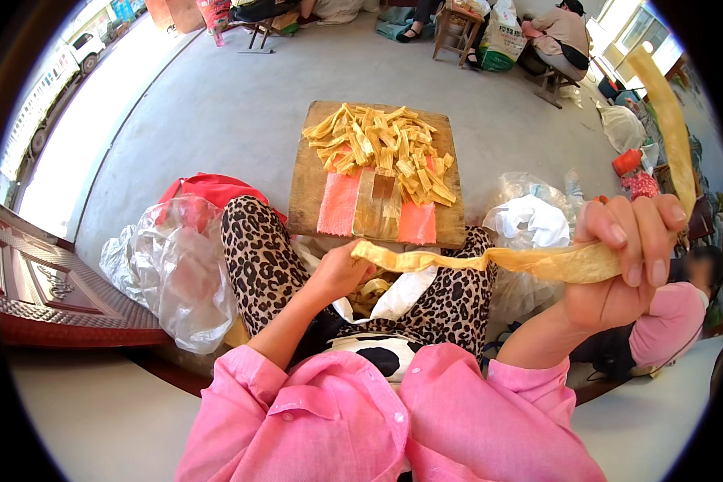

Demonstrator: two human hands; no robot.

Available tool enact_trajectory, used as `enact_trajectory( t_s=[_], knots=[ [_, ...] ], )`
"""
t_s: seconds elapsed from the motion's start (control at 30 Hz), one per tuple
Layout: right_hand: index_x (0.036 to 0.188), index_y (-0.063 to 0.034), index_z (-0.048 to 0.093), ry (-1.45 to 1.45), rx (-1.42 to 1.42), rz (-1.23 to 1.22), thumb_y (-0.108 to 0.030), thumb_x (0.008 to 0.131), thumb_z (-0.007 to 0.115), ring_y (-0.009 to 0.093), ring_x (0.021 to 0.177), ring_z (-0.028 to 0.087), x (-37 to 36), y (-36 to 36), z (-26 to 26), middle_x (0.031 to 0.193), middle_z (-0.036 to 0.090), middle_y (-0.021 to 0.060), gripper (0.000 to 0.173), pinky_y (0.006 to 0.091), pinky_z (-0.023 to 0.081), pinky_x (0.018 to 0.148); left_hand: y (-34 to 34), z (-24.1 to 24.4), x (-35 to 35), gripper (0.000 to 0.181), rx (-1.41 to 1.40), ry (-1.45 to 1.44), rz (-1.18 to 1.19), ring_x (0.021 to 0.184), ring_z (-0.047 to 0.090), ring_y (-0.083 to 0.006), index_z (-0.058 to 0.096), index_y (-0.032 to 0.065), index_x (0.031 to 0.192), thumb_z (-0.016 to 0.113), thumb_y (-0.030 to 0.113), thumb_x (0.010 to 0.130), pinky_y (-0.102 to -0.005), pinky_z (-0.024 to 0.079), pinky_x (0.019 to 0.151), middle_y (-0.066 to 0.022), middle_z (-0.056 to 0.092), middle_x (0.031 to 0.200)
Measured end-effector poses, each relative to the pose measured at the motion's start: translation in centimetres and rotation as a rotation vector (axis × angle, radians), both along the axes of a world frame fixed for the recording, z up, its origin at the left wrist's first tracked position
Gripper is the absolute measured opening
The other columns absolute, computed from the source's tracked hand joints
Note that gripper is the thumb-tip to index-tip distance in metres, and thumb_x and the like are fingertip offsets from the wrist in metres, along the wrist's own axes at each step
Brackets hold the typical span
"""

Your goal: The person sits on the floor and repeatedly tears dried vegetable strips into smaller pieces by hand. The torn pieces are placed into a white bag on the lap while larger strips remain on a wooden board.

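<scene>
A long, pale yellow dried strip [545, 263], perhaps tofu skin, stretches across my lap between my two hands. My left hand [343, 271] pinches its narrow, twisted end near the board's front edge. Raised at the right, my right hand [623, 259] grips its broad part, and a further length rises above the fingers. Beyond my knees is a wooden board [373, 110] with a heap of short yellow strips [385, 144] on its far half. Pink cloth strips [337, 202] and a taped brown piece [376, 202] lie on its near half. Between my legs, a white bag [406, 292] holds more curled strips [370, 292].
Clear plastic bags [184, 271] and a red bag [217, 184] lie by my left leg. More plastic [527, 220] lies at the right. A person in pink [669, 325] sits close at the right; others sit across the floor. A carved panel [60, 289] stands at the left.
</scene>
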State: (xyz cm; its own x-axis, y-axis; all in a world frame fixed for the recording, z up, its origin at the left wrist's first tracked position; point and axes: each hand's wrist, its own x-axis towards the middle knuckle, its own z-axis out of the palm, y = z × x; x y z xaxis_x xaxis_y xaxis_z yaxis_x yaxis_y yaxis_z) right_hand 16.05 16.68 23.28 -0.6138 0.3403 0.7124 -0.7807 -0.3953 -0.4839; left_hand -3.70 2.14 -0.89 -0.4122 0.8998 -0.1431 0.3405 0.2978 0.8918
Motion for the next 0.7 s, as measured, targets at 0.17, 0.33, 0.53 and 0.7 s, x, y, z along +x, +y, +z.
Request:
enact_trajectory(
  t_s=[0.17,0.33,0.53,0.7],
  knots=[
    [0.104,0.0051,0.054,-0.59,-0.216,-0.01,-0.011,0.091,0.047,0.011,0.048,0.045,-1.0,-1.6,-5.5,0.065,0.054,0.0079,0.022,0.0228,0.043,0.045,-1.5,6.0,-0.4,0.027,-0.209,0.549,-0.235,0.075,0.064,-0.031,0.058,-0.0005,0.085,0.055,0.027,0.084,-0.0414,0.05,0.066,-0.0164,0.065,0.079],
    [0.101,0.004,0.059,-1.01,-0.204,0.14,-0.013,0.088,0.054,0.009,0.048,0.051,-0.9,-1.8,-12.0,0.071,0.063,0.0083,0.022,0.0181,0.04,0.044,-4.3,7.6,0.6,0.022,-0.017,0.563,-0.154,0.076,0.061,-0.0291,0.057,0.003,0.091,0.063,0.02,0.077,-0.0393,0.05,0.067,-0.0111,0.061,0.083],
    [0.103,0.0027,0.058,-1.111,-0.179,0.325,-0.017,0.089,0.054,0.009,0.051,0.054,-1.4,-4.4,-15.3,0.074,0.064,0.011,0.024,0.0195,0.044,0.048,-2.9,9.5,4.5,0.047,0.406,0.567,0.026,0.082,0.059,-0.0255,0.054,0.0062,0.111,0.071,0.008,0.068,-0.0316,0.049,0.067,-0.0096,0.055,0.095],
    [0.11,0.001,0.055,-1.211,0.04,0.379,-0.015,0.087,0.058,0.007,0.06,0.056,-1.3,-4.8,-16.4,0.082,0.064,0.0086,0.028,0.0185,0.044,0.054,-3.0,6.3,3.7,0.041,0.335,0.738,-0.072,0.078,0.057,-0.0249,0.058,0.006,0.106,0.067,0.01,0.066,-0.033,0.048,0.064,-0.007,0.056,0.09]
  ],
)
